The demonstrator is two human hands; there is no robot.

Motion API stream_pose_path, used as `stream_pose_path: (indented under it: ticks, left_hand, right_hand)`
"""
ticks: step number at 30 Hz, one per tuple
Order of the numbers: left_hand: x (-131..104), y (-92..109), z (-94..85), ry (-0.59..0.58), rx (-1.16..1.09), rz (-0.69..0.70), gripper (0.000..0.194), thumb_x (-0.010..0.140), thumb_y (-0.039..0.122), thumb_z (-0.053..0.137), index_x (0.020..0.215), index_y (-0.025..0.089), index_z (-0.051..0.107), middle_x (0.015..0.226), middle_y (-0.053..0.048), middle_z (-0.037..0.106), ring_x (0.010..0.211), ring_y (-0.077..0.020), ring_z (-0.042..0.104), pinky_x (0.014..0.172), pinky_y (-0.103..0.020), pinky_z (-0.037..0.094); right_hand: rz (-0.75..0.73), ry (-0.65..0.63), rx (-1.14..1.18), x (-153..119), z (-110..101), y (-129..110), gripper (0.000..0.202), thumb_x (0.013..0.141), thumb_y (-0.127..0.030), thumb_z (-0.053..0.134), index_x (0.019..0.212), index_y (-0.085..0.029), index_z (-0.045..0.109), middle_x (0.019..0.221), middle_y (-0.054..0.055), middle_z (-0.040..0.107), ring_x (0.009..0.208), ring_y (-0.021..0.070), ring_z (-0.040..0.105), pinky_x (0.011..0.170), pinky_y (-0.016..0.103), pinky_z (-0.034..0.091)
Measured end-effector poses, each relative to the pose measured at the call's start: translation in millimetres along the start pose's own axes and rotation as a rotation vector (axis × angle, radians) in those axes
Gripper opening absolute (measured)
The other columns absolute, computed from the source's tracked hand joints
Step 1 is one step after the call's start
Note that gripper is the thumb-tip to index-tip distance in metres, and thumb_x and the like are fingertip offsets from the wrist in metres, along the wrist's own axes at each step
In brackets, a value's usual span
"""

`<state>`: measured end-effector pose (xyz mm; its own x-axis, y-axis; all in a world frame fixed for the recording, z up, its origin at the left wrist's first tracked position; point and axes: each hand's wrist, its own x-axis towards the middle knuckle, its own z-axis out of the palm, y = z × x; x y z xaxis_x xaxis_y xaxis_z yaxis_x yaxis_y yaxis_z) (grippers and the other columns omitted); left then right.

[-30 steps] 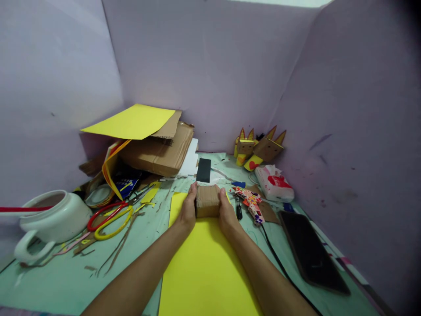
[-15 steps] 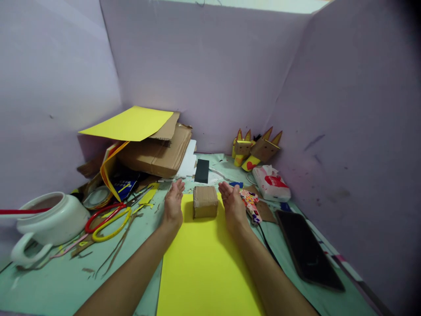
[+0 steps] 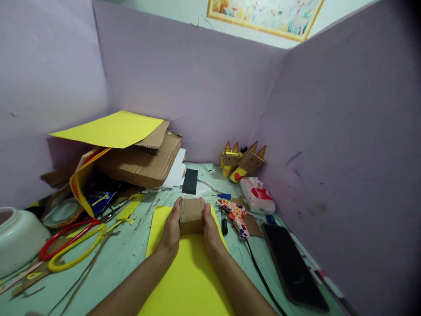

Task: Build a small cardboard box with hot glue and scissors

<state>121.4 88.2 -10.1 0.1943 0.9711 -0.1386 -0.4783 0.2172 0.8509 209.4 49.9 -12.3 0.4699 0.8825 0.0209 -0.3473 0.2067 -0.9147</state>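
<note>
A small brown cardboard box (image 3: 191, 217) rests near the far end of a yellow sheet of paper (image 3: 184, 276). My left hand (image 3: 171, 228) presses against its left side, and my right hand (image 3: 211, 230) against its right side, so the box is gripped between both palms. The fingers point away from me, along the box's sides. Just beyond the box lies a dark rectangular card (image 3: 190, 181). To the right of my right hand is a glue gun covered in a colourful pattern (image 3: 237, 216), its black cord running towards me.
At left are red-and-yellow-handled scissors (image 3: 74, 243), a white pot (image 3: 21, 241) and stacked cardboard (image 3: 141, 160) under a yellow sheet (image 3: 112, 129). At right lie a phone (image 3: 292, 265), a tissue pack (image 3: 257, 195) and cardboard figures (image 3: 250, 161). Lilac panels (image 3: 190, 83) surround the table.
Both hands have moved inward from beside the box and now touch its two sides. The camera view has tilted up and shifted, bringing a framed picture into sight.
</note>
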Motion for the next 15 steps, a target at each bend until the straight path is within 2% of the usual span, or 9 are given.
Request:
stream_pose_path:
  ticks: [4,10,15]
  left_hand:
    - [-4,1,0.5,-0.006,0.047,-0.011,0.049,0.084,0.048,0.056,0.125,0.023,0.055,0.132,-0.004,0.056,0.130,-0.0239,0.041,0.111,-0.037,0.028]
    - [-9,6,3.4,-0.028,0.124,-0.038,0.049,0.090,0.046,0.046,0.133,0.024,0.045,0.146,-0.003,0.039,0.135,-0.0227,0.034,0.112,-0.036,0.023]
    - [-14,7,4.1,-0.052,0.190,0.015,0.050,0.090,0.044,0.043,0.135,0.021,0.042,0.147,-0.006,0.037,0.136,-0.0225,0.031,0.113,-0.036,0.022]
  right_hand:
    - [0.054,0.013,-0.011,-6,6,-5,0.080,0.068,-0.075,0.050,0.126,-0.020,0.055,0.127,0.005,0.060,0.123,0.0252,0.048,0.106,0.037,0.034]
    - [0.058,0.045,-0.036,-7,7,-4,0.085,0.066,-0.077,0.050,0.129,-0.020,0.052,0.135,0.006,0.053,0.129,0.0256,0.042,0.110,0.038,0.027]
    - [0.061,0.047,-0.047,-8,6,-3,0.086,0.066,-0.077,0.049,0.130,-0.020,0.051,0.137,0.006,0.051,0.132,0.0261,0.038,0.112,0.039,0.024]
